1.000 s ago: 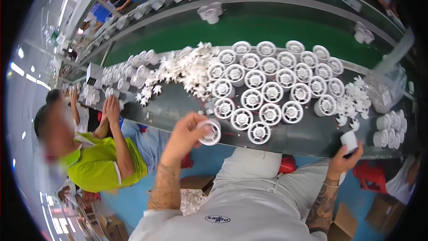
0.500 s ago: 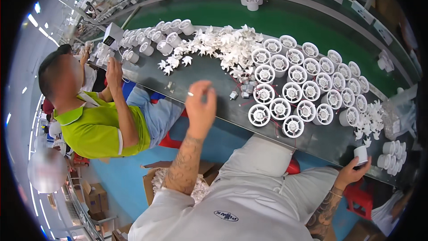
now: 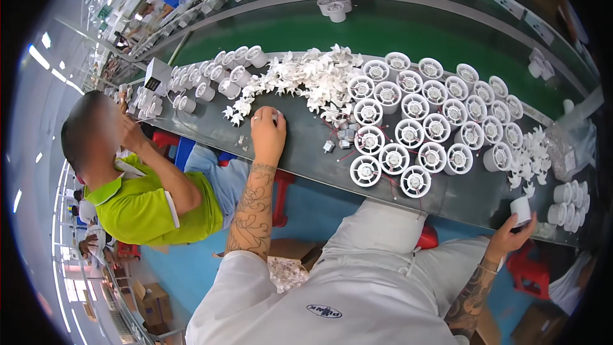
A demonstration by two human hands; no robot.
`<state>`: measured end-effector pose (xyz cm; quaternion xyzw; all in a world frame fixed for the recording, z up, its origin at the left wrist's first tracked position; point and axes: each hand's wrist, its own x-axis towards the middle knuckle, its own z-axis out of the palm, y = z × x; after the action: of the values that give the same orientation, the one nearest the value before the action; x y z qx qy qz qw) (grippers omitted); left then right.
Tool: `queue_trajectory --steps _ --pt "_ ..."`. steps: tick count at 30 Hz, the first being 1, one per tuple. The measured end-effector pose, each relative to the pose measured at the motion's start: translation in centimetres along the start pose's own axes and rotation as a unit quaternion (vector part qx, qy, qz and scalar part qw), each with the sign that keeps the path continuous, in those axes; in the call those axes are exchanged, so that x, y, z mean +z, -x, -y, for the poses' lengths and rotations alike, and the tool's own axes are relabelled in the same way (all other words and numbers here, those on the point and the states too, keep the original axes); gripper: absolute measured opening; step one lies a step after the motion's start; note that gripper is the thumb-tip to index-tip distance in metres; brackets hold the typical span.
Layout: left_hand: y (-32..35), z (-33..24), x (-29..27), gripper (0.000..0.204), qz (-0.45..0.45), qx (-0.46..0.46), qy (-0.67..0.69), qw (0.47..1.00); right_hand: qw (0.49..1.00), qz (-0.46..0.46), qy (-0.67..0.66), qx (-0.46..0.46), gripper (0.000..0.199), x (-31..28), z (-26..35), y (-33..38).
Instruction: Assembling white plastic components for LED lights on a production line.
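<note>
My left hand is over the dark tabletop, just nearer to me than the loose white fan impellers. Its fingers are curled together, and what lies at their tips is too small to make out. At the table's near right edge my right hand grips a white cup-shaped fan housing. Right beyond that housing lies a small pile of white impellers. Between my hands stand rows of round white fan housings, spokes up, some with red wires. Small grey motors lie at their left.
A co-worker in a green shirt sits at my left, behind more white cups. A green conveyor belt runs beyond the table, carrying a few cups. More cups stand far right, near a clear plastic bag.
My left hand has moved forward and left, from above the table's near edge to the tabletop by the impellers. My right hand keeps its housing. The co-worker's hand is now near their face.
</note>
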<state>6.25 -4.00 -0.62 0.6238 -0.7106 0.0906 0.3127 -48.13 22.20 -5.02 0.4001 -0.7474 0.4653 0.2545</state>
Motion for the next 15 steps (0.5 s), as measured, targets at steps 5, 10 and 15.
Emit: queue_trajectory --steps 5,10,15 --pt "0.8 0.2 -3.1 0.034 0.123 -0.108 0.014 0.986 0.996 0.058 -0.029 0.058 0.045 0.4 1.6 -0.1" --pt "1.6 4.2 -6.0 0.036 0.137 -0.142 0.193 0.961 0.994 0.105 -0.007 0.011 0.047 -1.0 4.9 -1.5" --pt "2.5 2.7 -6.7 0.023 0.125 -0.234 0.274 0.925 0.991 0.127 -0.049 0.005 0.045 -2.7 4.4 -2.8"
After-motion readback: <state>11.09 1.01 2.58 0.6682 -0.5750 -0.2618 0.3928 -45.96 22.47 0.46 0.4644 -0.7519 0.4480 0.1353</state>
